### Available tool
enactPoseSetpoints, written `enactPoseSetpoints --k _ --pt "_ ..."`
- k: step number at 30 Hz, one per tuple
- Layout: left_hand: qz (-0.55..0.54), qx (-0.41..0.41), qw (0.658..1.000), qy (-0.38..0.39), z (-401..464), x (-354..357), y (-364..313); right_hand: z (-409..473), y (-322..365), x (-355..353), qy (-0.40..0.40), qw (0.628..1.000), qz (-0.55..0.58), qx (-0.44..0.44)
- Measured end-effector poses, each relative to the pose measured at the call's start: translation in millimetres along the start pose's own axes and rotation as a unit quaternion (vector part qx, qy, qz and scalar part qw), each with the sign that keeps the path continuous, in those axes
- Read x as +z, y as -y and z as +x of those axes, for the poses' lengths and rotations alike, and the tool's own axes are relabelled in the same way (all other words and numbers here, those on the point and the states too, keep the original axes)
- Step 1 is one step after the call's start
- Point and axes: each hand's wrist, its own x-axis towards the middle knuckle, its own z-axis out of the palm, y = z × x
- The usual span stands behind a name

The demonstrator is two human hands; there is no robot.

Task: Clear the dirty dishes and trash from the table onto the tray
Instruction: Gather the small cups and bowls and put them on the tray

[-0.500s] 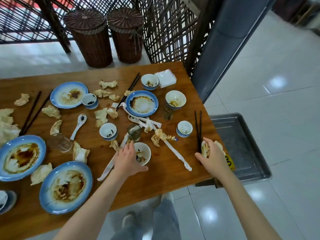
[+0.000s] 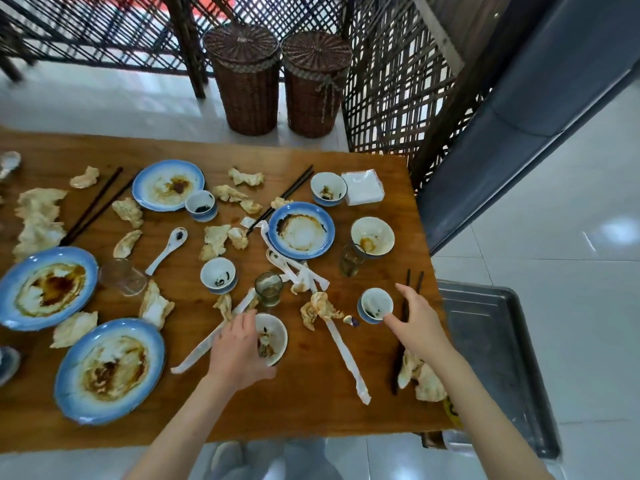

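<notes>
We are gripping one white soiled bowl with our left hand; our right hand, fingers relaxed, is touching one of five small blue-rimmed cups; four blue-rimmed plates are lying nearby.

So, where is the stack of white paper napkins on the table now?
The stack of white napkins lies at the table's far right corner in the head view, just right of a small blue-rimmed bowl and beyond the white bowl.

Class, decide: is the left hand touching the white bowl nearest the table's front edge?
Touching. The head view shows the left hand over the white bowl, fingers overlapping its near rim with no gap.
</notes>
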Motion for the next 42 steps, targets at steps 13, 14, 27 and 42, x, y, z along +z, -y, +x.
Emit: enactPoseSetpoints --k 13,14,27,42 --pt "-0.111 -0.043 0.983 -0.138 2 -64 -22 79 15 1 0.014 0.999 -0.019 -0.027" --pt "-0.113 -0.039 0.982 -0.145 9 -71 -26 85 15 0 0.008 1.000 -0.008 -0.013" --pt "-0.081 0.107 0.987 -0.089 155 -115 -121 131 -9 -23 0.004 0.994 0.058 0.097" --pt "-0.007 0.219 0.975 0.032 252 -68 -217 168 -40 -17 0.004 0.983 0.086 0.163"
